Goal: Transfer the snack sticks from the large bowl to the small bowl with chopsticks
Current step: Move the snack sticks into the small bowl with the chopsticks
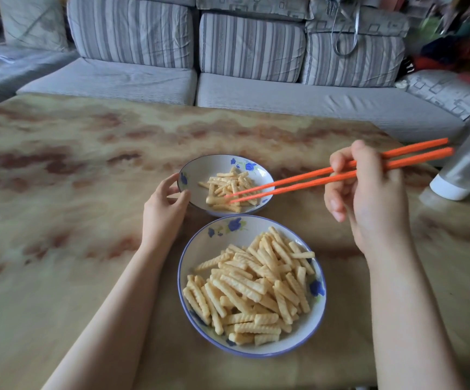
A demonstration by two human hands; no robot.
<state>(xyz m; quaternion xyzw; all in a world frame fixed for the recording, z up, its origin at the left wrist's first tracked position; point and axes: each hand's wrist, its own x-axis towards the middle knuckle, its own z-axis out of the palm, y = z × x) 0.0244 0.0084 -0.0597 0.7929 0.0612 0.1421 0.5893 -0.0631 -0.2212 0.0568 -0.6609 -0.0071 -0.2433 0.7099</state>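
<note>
Holding chopsticks with tips close together over the small bowl, we cannot tell if they pinch a stick | right hand fingers curled round the chopsticks | left hand pinches the small bowl's rim | most snack sticks lie crisscross in the large bowl, just beside and nearer us, closest to our right hand

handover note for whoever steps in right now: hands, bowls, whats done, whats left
Left hand: grips the left rim of the small bowl.
Right hand: holds the orange chopsticks, tips down in the small bowl; cannot tell whether they pinch anything.
Done: a small pile of snack sticks lies in the small bowl.
Left: the large bowl, nearer the person, is heaped with sticks; most of the job remains.
</note>
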